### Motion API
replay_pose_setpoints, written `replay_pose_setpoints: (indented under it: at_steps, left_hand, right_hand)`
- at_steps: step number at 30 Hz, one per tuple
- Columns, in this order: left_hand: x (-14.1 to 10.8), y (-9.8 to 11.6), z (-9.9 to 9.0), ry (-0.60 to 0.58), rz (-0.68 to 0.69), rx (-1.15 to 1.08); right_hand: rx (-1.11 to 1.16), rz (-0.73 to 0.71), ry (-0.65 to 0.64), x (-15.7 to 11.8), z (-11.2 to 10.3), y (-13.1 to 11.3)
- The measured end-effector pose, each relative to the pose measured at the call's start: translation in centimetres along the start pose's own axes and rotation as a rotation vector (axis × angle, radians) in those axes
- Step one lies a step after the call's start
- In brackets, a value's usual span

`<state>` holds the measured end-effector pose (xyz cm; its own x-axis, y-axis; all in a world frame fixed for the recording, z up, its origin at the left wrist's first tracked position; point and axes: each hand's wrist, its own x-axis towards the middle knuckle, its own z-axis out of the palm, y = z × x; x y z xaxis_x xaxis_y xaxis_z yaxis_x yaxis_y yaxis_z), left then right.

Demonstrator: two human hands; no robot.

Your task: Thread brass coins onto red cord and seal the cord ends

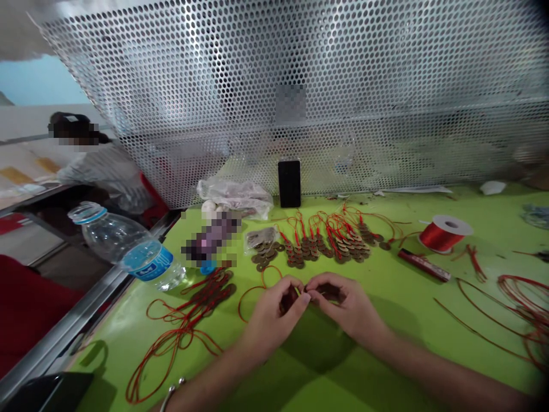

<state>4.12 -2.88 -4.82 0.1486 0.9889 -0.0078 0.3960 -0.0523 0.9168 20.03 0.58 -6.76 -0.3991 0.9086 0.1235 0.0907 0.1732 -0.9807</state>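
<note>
My left hand (278, 315) and my right hand (349, 306) meet over the middle of the green table, fingertips pinched together. A red cord (245, 297) loops out beside my left hand, and its end seems to run into that pinch. What else sits between the fingertips is too small to make out. Just beyond my hands lie rows of bronze-coloured coins strung on red cords (343, 240), with loose coins (263, 254) at their left. Left of my hands is another bundle of strung coins (210, 294) with long red cord loops.
A clear plastic bottle (141, 252) stands at the left edge. A red thread spool (446, 233), a dark red tube (424, 265) and coiled red cord (529, 303) lie at right. A phone (289, 183) leans against the perforated metal screen (343, 114). A person (107, 171) sits beyond, left.
</note>
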Motion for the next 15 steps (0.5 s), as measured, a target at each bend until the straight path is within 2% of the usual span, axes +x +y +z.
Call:
replay_pose_setpoints:
  at_steps: [7, 15]
  left_hand:
    - [0.3, -0.2, -0.2, 0.085, 0.031, 0.03]
    - [0.9, -0.3, -1.0, 0.154, -0.004, 0.061]
  right_hand:
    - [-0.095, -0.043, 0.012, 0.1, -0.3, -0.4]
    - [0.101, 0.068, 0.113, 0.9, -0.9, 0.2]
